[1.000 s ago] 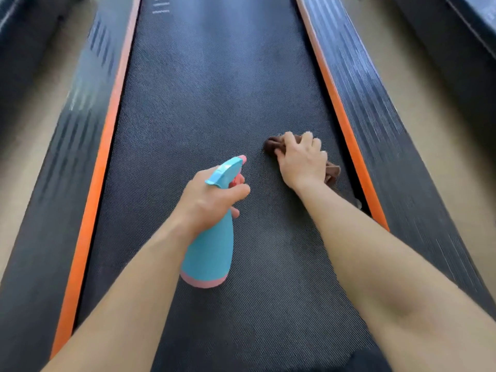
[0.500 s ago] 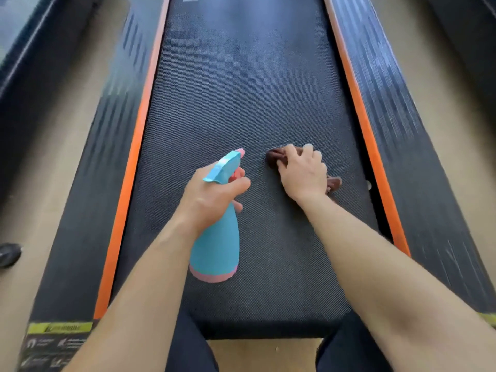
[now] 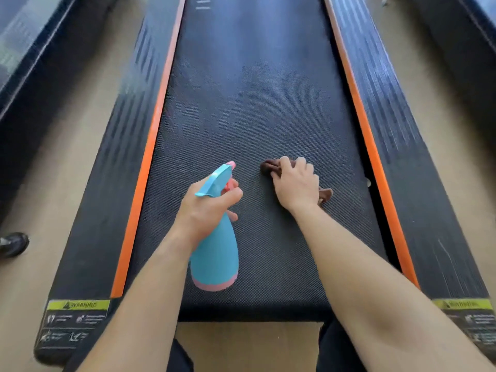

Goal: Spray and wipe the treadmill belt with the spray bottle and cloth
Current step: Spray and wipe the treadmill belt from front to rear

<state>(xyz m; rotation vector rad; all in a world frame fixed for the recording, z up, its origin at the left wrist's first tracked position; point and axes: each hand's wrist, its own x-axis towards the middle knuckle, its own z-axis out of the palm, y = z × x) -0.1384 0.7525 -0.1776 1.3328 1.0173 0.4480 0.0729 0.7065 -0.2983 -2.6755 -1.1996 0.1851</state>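
The dark textured treadmill belt runs away from me down the middle of the view. My left hand grips the neck of a blue spray bottle with a pink base and pink nozzle, held above the near part of the belt with a finger on the trigger. My right hand holds a crumpled brown cloth against the belt, right of the bottle. Most of the cloth is hidden under that hand; a corner sticks out on the right.
Orange strips and black side rails flank the belt. Yellow warning labels mark both near rail ends. Beige floor lies on each side, with a dark round object at the left. My dark-clothed knees show below the belt's end.
The view has pulled back, so the belt's near end and the rail labels now show. My right hand with the cloth has slid left across the belt. The bottle stays in my left hand.
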